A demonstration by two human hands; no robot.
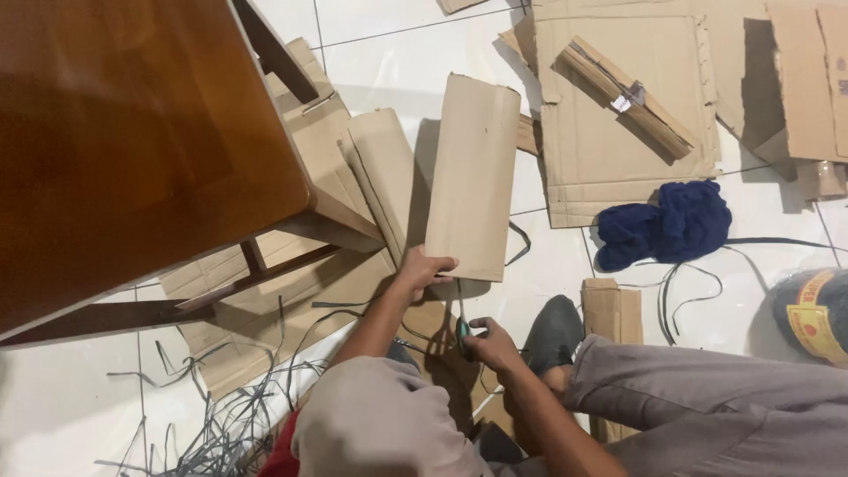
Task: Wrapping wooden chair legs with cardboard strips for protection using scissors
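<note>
Your left hand (424,268) grips the near edge of the long cardboard strip (471,177), fingers curled over it, thumb under, holding it flat and steady so the cut runs straight. The strip lies on the tiled floor (397,35) and runs toward 12 o'clock from your hand. Your right hand (491,344) is closed around the scissors (461,320), teal handles in the fist, blades pointing to 12 o'clock, tips right at the strip's near edge, just beside your left hand.

At 9–10 o'clock stands a wooden table (124,141), w/ more cardboard sheets (353,168) tucked under its legs. At 1 o'clock lies a big flattened cardboard box (609,150) w/ a folded piece on top. A blue cloth (671,221) sits at 2 o'clock, near a grey sack w/ a yellow label (817,314) at 3 o'clock. Thin dark offcut strips (221,424) pile at 7–8 o'clock, prob. where trimmings drop clear of your knees.
</note>
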